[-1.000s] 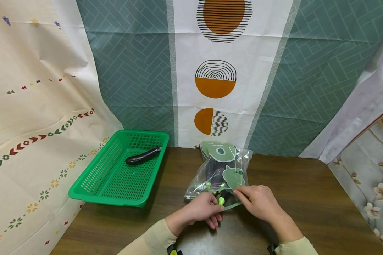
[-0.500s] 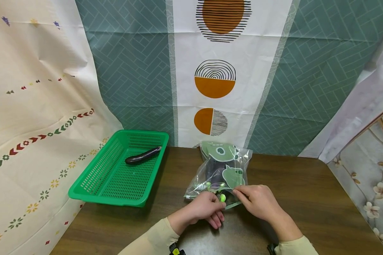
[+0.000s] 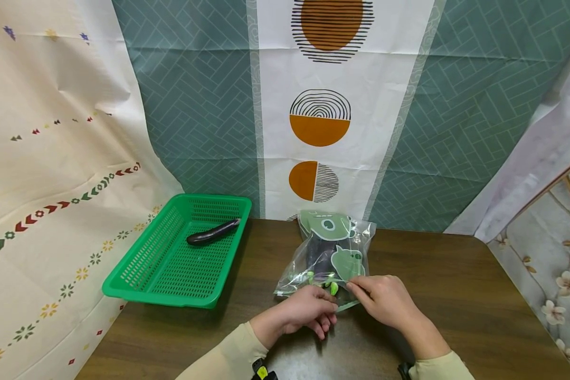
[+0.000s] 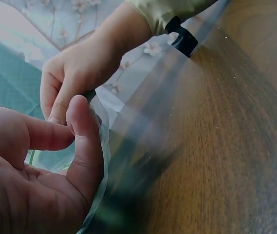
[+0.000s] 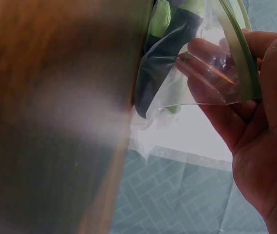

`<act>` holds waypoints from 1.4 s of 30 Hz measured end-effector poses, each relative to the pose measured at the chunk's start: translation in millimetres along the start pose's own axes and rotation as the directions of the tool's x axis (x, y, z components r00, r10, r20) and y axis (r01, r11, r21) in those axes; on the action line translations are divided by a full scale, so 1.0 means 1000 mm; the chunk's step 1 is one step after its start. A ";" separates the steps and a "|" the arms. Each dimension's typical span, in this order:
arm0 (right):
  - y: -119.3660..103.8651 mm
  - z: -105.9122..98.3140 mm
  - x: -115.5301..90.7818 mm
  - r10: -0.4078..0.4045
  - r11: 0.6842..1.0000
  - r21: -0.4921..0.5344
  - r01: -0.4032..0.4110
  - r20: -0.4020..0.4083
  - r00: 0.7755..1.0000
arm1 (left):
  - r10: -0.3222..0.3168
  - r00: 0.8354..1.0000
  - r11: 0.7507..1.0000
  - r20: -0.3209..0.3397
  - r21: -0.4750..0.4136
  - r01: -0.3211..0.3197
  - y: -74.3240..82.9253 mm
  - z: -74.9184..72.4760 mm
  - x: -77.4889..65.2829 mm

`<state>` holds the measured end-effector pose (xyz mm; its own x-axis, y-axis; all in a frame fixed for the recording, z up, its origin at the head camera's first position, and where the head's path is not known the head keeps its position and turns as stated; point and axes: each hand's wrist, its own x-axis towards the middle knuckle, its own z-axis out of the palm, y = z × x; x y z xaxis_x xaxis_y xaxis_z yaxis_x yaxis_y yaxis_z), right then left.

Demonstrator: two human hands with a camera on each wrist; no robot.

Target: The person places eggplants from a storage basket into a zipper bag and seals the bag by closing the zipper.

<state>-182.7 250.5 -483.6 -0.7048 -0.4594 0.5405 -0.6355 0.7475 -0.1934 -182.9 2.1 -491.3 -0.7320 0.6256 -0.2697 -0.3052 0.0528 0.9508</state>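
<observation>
closest to the person's body, the pale sleeves end well short of the fingers, a dark wrist device showing at the left cuff, so the bare skin probably gets a better hold on slick film. just beyond, the left hand sits at the near mouth of the clear bag, its fingers loosely bent, thumb and one finger almost meeting by the rim; i can't tell whether they pinch anything. beside it the right hand pinches the green-edged lip of the clear bag between thumb and fingertip, some of its fingers showing through the film. that grip, i'd judge, stops the lip sagging shut, since the mouth gapes a little there.

the clear bag lies on the worktop with its opening toward the person, presumably so both hands can meet it easily. in it are dark vegetables, apparently eggplants, bright green ends toward the mouth; i can't count them through the creases.

farther off to the left, well apart, a green basket holds one eggplant, slanted, its stem end by the right wall. it seems set there to leave elbow room.

farthest back, patterned cloth hangs behind everything, likely as a screen.
</observation>
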 end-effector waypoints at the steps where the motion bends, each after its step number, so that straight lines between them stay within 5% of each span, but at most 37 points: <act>1: 0.000 0.000 0.000 -0.002 1.000 -0.001 0.002 -0.001 1.000 | -0.006 1.000 1.000 0.000 -0.001 0.006 0.000 0.000 0.000; 29: 0.001 0.001 -0.001 -0.048 0.999 -0.020 0.047 -0.044 0.998 | -0.012 0.999 0.987 0.049 0.163 0.004 0.009 -0.012 -0.003; 42: 0.002 0.000 0.000 -0.051 0.999 -0.022 0.050 -0.045 0.998 | 0.011 0.981 0.980 0.191 0.191 -0.048 0.038 -0.028 -0.020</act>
<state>-183.8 251.4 -484.2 -0.6567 -0.4751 0.5857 -0.6631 0.7338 -0.1482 -197.0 -30.5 -454.2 -0.6052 0.7636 -0.2253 -0.1479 0.1702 0.9742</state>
